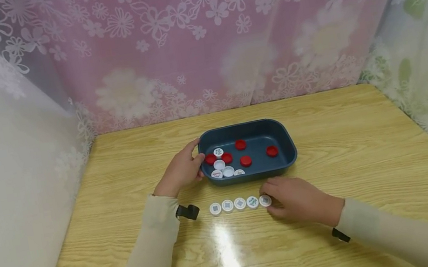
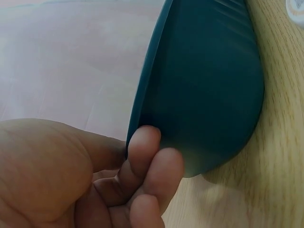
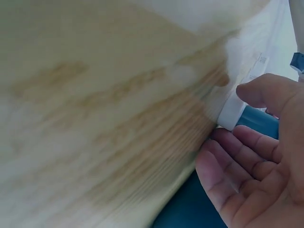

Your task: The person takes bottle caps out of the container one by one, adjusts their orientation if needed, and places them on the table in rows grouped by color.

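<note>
My left hand (image 1: 179,171) grips the left end of a dark blue oblong basin (image 1: 261,164). In the left wrist view the thumb goes over its rim (image 2: 151,66) and the curled fingers lie against the outer wall. In front of the basin, several white bottle caps (image 1: 227,205) with printed tops stand in a straight row on the table. My right hand (image 1: 298,199) pinches the rightmost white cap (image 1: 265,201) between thumb and fingers, right beside its neighbour. The right wrist view shows that cap's white side (image 3: 231,111) at the fingertips.
Inside the basin lie several red caps (image 1: 246,161) and several white caps (image 1: 219,165), some turned hollow side up, mostly toward the left. The wooden table (image 1: 118,168) meets a pink floral curtain (image 1: 201,60) at the back, with pale curtains at both sides.
</note>
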Available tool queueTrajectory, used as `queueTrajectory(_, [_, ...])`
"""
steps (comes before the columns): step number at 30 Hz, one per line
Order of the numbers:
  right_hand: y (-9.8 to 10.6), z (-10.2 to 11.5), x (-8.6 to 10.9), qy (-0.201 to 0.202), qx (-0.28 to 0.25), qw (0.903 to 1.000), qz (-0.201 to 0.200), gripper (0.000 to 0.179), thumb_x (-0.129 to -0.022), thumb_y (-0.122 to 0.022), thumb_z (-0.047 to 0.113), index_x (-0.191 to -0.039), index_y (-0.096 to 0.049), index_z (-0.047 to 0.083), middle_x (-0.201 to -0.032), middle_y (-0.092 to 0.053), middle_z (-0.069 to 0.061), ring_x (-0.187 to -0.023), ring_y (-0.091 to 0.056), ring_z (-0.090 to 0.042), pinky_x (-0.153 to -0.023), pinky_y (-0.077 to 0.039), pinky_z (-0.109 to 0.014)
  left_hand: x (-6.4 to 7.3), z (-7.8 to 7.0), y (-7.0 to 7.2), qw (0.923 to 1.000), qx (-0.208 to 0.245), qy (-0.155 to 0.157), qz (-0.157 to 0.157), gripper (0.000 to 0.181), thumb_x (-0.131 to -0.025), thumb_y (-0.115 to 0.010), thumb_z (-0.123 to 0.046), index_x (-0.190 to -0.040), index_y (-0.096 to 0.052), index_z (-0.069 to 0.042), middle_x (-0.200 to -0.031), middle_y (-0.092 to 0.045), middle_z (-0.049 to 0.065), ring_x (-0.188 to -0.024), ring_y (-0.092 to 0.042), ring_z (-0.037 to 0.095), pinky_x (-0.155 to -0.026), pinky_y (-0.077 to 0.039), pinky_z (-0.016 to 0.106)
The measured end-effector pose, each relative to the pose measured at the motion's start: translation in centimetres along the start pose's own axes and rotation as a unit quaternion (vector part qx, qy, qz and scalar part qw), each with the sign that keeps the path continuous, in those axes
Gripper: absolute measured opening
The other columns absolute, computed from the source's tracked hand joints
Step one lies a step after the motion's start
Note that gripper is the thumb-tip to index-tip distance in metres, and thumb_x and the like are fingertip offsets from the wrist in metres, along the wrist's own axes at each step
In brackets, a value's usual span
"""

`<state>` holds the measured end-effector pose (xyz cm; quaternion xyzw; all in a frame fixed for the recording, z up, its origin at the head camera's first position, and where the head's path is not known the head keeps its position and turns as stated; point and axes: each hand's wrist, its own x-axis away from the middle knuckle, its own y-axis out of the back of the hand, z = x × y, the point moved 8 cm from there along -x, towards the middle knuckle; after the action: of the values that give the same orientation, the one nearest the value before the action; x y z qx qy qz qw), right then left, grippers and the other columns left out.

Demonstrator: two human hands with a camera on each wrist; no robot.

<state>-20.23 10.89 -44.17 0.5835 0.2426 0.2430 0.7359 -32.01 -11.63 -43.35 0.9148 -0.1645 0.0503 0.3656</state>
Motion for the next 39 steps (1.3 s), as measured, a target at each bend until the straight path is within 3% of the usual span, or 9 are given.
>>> queueTrajectory(6, [0.5, 0.5, 1.3, 0.027, 0.028, 0.9992, 0.006, 0.026, -0.090, -0.078, 0.023, -0.111, -0.066, 0.012, -0.100, -0.060, 0.005, -0.083, -0.056, -0.008, -0.071, -0.055, -0.030, 0.1, 0.5, 0.2, 0.9999, -0.004, 0.010, 0.001, 0.059, -0.111, -0.051, -0.029, -0.165, -0.027, -0.025, -0.071, -0.068, 0.006, -0.069, -0.069, 0.026, -0.074, -0.051, 0.036])
queueTrajectory(12, [2.9, 1.0, 1.4, 0.037, 0.031, 0.9981, -0.037, 0.028, -0.091, -0.078, 0.021, -0.114, -0.068, 0.010, -0.103, -0.065, 0.001, -0.084, -0.061, -0.010, -0.070, -0.056, -0.031, 0.1, 1.1, 0.6, 0.9998, -0.013, 0.012, -0.004, 0.062, -0.110, -0.051, -0.027, -0.165, -0.025, -0.017, -0.071, -0.068, 0.006, -0.069, -0.070, 0.026, -0.080, -0.050, 0.038])
queueTrajectory(17, [5.2, 1.6, -0.4, 0.069, 0.027, 0.9924, -0.098, 0.033, -0.088, -0.080, 0.016, -0.116, -0.067, 0.008, -0.106, -0.065, -0.001, -0.087, -0.059, -0.010, -0.072, -0.055, -0.028, 0.1, 1.2, 0.6, 0.9999, -0.010, 0.012, 0.005, 0.061, -0.111, -0.051, -0.028, -0.165, -0.026, -0.018, -0.072, -0.068, 0.006, -0.070, -0.070, 0.027, -0.081, -0.050, 0.038])
queueTrajectory(20, [6.3, 1.5, -2.2, 0.086, 0.027, 0.9899, -0.109, 0.034, -0.090, -0.077, 0.016, -0.120, -0.065, 0.007, -0.110, -0.064, -0.003, -0.092, -0.060, -0.013, -0.078, -0.056, -0.031, 0.0, 1.2, 0.5, 0.9998, 0.000, 0.014, 0.011, 0.061, -0.110, -0.052, -0.028, -0.165, -0.027, -0.019, -0.071, -0.068, 0.006, -0.071, -0.069, 0.028, -0.079, -0.050, 0.037])
queueTrajectory(22, [7.4, 0.8, -3.9, 0.072, 0.005, 0.9921, -0.102, 0.033, -0.093, -0.074, 0.016, -0.123, -0.064, 0.007, -0.113, -0.064, -0.004, -0.092, -0.060, -0.015, -0.079, -0.056, -0.033, 0.0, 1.2, 0.5, 0.9998, 0.004, 0.012, 0.013, 0.061, -0.110, -0.052, -0.028, -0.165, -0.027, -0.019, -0.071, -0.068, 0.006, -0.071, -0.069, 0.029, -0.077, -0.050, 0.036])
queueTrajectory(26, [9.4, -0.9, -8.3, 0.013, -0.035, 0.9978, -0.055, 0.033, -0.098, -0.070, 0.021, -0.127, -0.064, 0.007, -0.119, -0.063, -0.006, -0.096, -0.063, -0.019, -0.085, -0.055, -0.038, 0.0, 1.0, 0.7, 0.9999, 0.004, 0.010, 0.008, 0.061, -0.110, -0.052, -0.028, -0.165, -0.026, -0.018, -0.070, -0.068, 0.006, -0.071, -0.070, 0.030, -0.075, -0.050, 0.036])
queueTrajectory(30, [8.8, -1.5, -13.3, 0.027, 0.028, 0.9987, 0.033, 0.033, -0.100, -0.069, 0.021, -0.130, -0.064, 0.007, -0.118, -0.063, -0.007, -0.098, -0.064, -0.023, -0.088, -0.055, -0.040, 0.0, 0.9, 0.9, 1.0000, 0.001, 0.009, 0.001, 0.062, -0.111, -0.051, -0.028, -0.165, -0.025, -0.017, -0.071, -0.068, 0.006, -0.071, -0.071, 0.029, -0.077, -0.051, 0.037])
queueTrajectory(35, [4.6, -1.7, -17.8, 0.085, 0.170, 0.9702, 0.150, 0.035, -0.100, -0.071, 0.019, -0.132, -0.062, 0.007, -0.123, -0.068, -0.012, -0.105, -0.069, -0.027, -0.095, -0.056, -0.042, 0.0, 0.6, 0.7, 0.9999, 0.007, 0.004, 0.010, 0.064, -0.111, -0.050, -0.030, -0.166, -0.021, -0.014, -0.073, -0.068, 0.007, -0.072, -0.071, 0.027, -0.082, -0.052, 0.038])
queueTrajectory(39, [2.1, -1.8, -19.7, 0.101, 0.217, 0.9472, 0.214, 0.042, -0.099, -0.072, 0.019, -0.137, -0.058, 0.009, -0.121, -0.069, -0.010, -0.102, -0.071, -0.026, -0.095, -0.057, -0.042, -0.1, 0.3, 0.5, 0.9998, 0.006, -0.003, 0.017, 0.064, -0.111, -0.049, -0.029, -0.166, -0.019, -0.013, -0.073, -0.069, 0.006, -0.072, -0.072, 0.026, -0.084, -0.052, 0.039])
